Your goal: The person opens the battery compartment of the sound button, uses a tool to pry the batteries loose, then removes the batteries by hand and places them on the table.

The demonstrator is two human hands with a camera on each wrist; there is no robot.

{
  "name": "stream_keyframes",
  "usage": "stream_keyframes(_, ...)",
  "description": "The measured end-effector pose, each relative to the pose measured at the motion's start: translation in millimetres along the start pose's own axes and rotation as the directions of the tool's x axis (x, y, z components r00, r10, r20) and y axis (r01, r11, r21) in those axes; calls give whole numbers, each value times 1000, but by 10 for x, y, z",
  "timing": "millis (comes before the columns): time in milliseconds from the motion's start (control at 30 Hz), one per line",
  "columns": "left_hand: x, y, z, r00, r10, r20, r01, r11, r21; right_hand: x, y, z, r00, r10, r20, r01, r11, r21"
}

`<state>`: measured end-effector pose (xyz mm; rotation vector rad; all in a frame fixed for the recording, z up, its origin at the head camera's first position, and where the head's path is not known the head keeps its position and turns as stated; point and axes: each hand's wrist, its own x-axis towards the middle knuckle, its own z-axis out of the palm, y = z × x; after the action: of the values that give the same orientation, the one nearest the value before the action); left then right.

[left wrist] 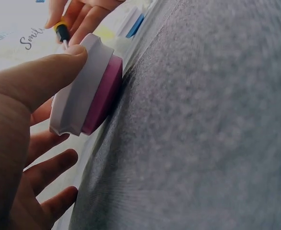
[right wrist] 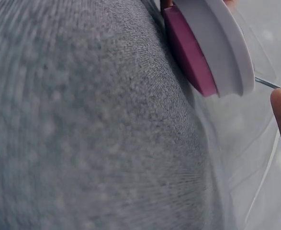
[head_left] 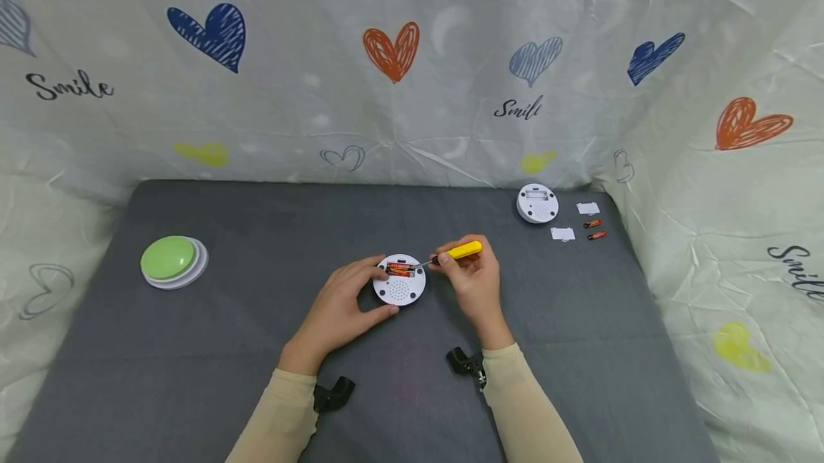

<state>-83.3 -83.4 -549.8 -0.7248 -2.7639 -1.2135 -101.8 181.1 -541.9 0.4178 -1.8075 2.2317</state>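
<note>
A round white-based push button lies upside down near the middle of the table, its pink top facing the cloth. Red-and-black batteries sit in its uncovered compartment, above a patch of speaker holes. My left hand grips the base at its rim, thumb on the near side and fingers round the far left. In my right hand is a screwdriver with a yellow handle, pinched between thumb and fingers. Its thin metal shaft points left, the tip right at the battery compartment.
Toward the back right stands another upturned button with a vacant battery compartment. Beside it lie two white covers and two small batteries. A green-topped button rests at the left. A patterned curtain borders the table.
</note>
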Motion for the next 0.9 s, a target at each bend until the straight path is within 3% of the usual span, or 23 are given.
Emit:
stream_keyframes(133, -1, 12, 8, 1000, 1, -11, -1, 1000, -11, -2, -68, 49, 997, -60, 38, 64, 991, -122)
stream_keyframes(300, 10, 23, 4, 1000, 18, -20, -18, 1000, -16, 6, -135, 70, 991, -116, 71, 131, 950, -283)
stream_keyframes(467, 12, 39, 6, 1000, 0, -8, 0, 1000, -16, -7, -177, 75, 984, -123, 125, 165, 892, -421)
stream_keyframes(567, 4, 44, 4, 1000, -20, -6, 19, 999, -26, -13, -184, 88, 983, -114, 146, 169, 876, -452)
stream_keyframes(900, 4, 20, -10, 1000, -23, -9, 23, 998, -55, -9, -167, 135, 992, -67, 105, 100, 931, -350)
